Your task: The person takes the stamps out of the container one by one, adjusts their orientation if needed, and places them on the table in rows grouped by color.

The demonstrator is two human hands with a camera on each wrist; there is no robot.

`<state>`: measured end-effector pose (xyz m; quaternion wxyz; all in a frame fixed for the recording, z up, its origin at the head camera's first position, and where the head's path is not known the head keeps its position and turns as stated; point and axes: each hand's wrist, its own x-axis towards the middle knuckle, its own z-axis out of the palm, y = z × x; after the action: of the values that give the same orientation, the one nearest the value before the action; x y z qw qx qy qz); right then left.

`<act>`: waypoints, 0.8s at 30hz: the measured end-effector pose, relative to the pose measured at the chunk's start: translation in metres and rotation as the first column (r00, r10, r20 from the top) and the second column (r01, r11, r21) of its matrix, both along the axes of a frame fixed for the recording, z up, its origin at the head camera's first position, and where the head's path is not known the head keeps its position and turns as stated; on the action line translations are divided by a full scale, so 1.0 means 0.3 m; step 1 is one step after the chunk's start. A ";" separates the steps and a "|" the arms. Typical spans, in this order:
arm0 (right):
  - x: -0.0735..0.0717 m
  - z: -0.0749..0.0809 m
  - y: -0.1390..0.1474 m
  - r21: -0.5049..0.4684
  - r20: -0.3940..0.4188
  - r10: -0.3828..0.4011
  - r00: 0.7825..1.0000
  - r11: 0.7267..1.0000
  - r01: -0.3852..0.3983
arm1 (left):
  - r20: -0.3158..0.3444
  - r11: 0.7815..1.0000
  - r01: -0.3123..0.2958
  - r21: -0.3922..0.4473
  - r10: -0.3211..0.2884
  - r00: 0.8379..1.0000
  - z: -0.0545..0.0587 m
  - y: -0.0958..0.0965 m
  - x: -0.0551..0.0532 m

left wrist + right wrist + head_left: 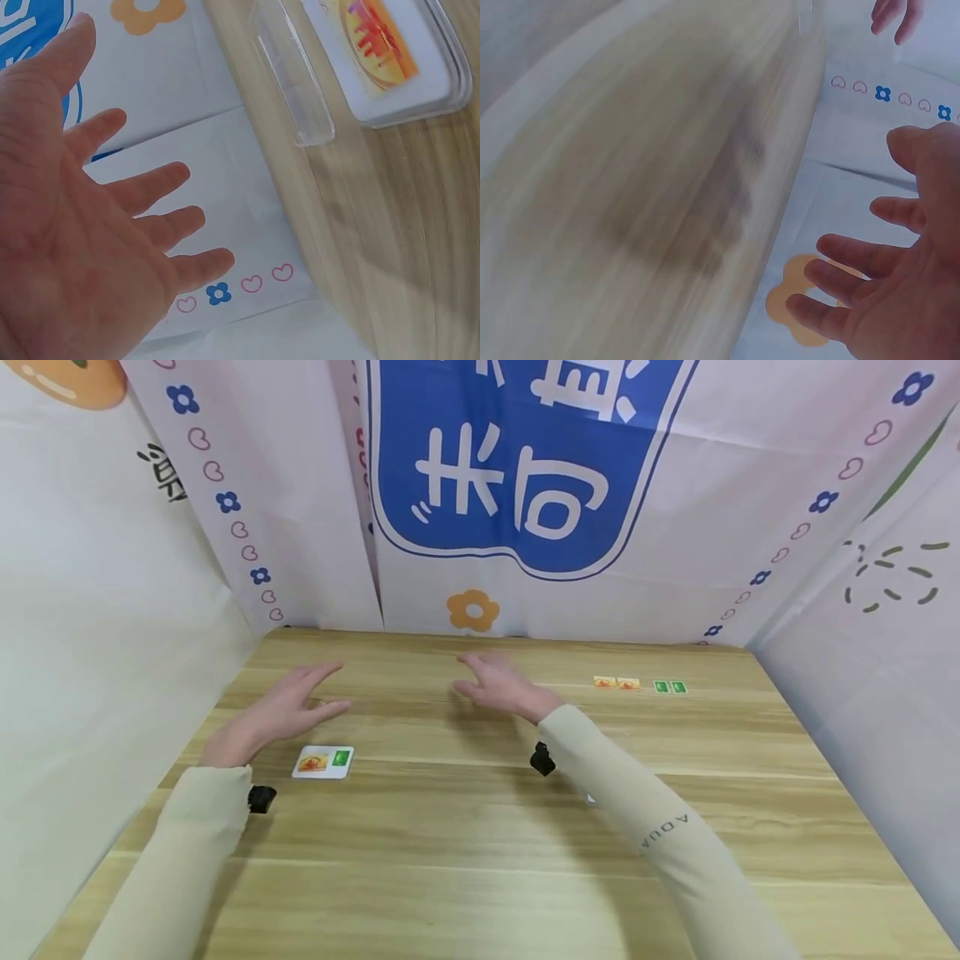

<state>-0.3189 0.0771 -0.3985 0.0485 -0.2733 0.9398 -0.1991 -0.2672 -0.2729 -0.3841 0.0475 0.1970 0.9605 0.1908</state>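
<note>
My left hand (pixel 279 710) hovers above the left part of the table, fingers spread and holding nothing. Just below it in the head view lies a white, round-cornered card-like piece (pixel 323 762) with an orange picture and a green one. Seen from the left wrist, that piece looks thick, perhaps a stack or a flat box. Beside it there is a clear plastic tray or cover (pixel 296 75), near the left hand's fingers. My right hand (pixel 497 683) is over the table's far middle, with fingers extended and nothing in its grasp.
Two small orange picture pieces (pixel 617 683) and two green ones (pixel 670 687) lie at the far right of the table (pixel 420 843). A pale edge (pixel 591 798) peeks out below the right forearm. Printed white sheets (pixel 315 543) wall in the back and sides.
</note>
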 end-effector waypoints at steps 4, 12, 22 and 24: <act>0.012 -0.012 -0.037 -0.003 0.024 0.021 0.999 1.000 -0.021 | -0.003 1.000 0.018 0.008 -0.018 1.000 -0.015 -0.021 0.014; 0.037 -0.051 -0.086 -0.054 0.085 0.058 0.995 0.997 -0.054 | 0.035 0.999 0.031 0.030 -0.032 0.999 -0.056 -0.042 0.013; 0.080 -0.074 -0.156 -0.059 0.114 0.076 0.991 0.996 -0.070 | 0.031 0.997 0.069 0.036 -0.070 0.997 -0.076 -0.067 0.011; 0.083 -0.078 -0.171 -0.049 0.100 0.088 0.991 0.995 -0.083 | 0.029 0.997 0.077 0.024 -0.078 0.997 -0.085 -0.072 0.015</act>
<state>-0.2939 0.0258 -0.4221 0.0989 -0.3039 0.9188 -0.2315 -0.2628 -0.2944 -0.4095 0.0672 0.2317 0.9490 0.2029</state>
